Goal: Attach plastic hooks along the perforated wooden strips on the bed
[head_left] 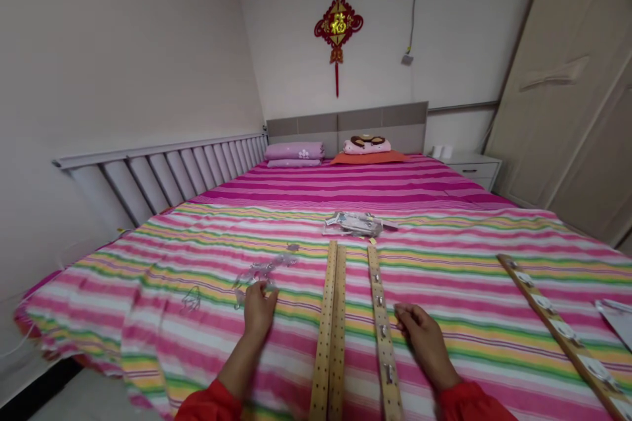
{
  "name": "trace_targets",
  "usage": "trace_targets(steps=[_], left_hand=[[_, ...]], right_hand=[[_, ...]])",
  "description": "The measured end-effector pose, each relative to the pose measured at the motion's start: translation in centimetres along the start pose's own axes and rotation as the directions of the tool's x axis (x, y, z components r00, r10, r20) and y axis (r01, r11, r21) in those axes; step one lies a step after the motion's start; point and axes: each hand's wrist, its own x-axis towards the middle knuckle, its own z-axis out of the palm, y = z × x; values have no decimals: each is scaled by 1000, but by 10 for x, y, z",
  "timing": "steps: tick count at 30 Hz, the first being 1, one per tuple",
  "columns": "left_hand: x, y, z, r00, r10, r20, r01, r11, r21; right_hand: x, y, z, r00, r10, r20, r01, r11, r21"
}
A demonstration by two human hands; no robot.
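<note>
Wrappers: clear plastic wrappers [264, 271] lie scattered on the striped bedsheet [197, 342], left of centre. I judge them feather-light, limp and slippery, so best pinched at an edge.
Left hand: my left hand [259, 309] rests palm down with its fingertips on the nearest wrapper. I cannot tell whether it pinches the film or only presses on it.
Twin strips: two perforated wooden strips [332, 316] lie side by side and touching, running away from me. They look stiff and light, and are probably best gripped mid-length across both edges.
Packets: a small heap of hardware packets [355, 223] sits just beyond the far ends of the strips.
Clip strip: a narrower wooden clip strip [381, 316] carries metal clips along its face. It looks rigid, and I would hold the bare wood between clips.
Right hand: my right hand [423, 337] is loosely curled and holds nothing, fingertips just beside the clip strip.
Far strip: another clip-fitted wooden strip [557, 325] lies angled, well apart on the right.
</note>
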Motion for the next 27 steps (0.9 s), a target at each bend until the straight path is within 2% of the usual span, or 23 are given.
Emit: trace_targets(steps=[3,6,9,13,20,27], left_hand=[[1,-2,6,999,45,-14,-42,990,137],[1,1,13,999,-36,-7,37,969,245],[3,4,15,994,-113,0,109,963,247],[3,3,14,992,-124,0,122,977,175],[-5,-3,2,993,-122,-3,122,991,-46],[-14,-3,-12,979,-204,-4,194,935,-298]], right_hand=[[-3,0,2,999,-33,0,33,999,-11],[-5,-2,2,999,-47,-6,47,999,2],[-7,-5,3,999,-45,-3,45,999,-1],[-8,-7,3,999,-43,0,43,999,4],[-6,-7,2,999,-45,3,45,999,1],[-3,-2,0,1000,-21,0,21,999,24]])
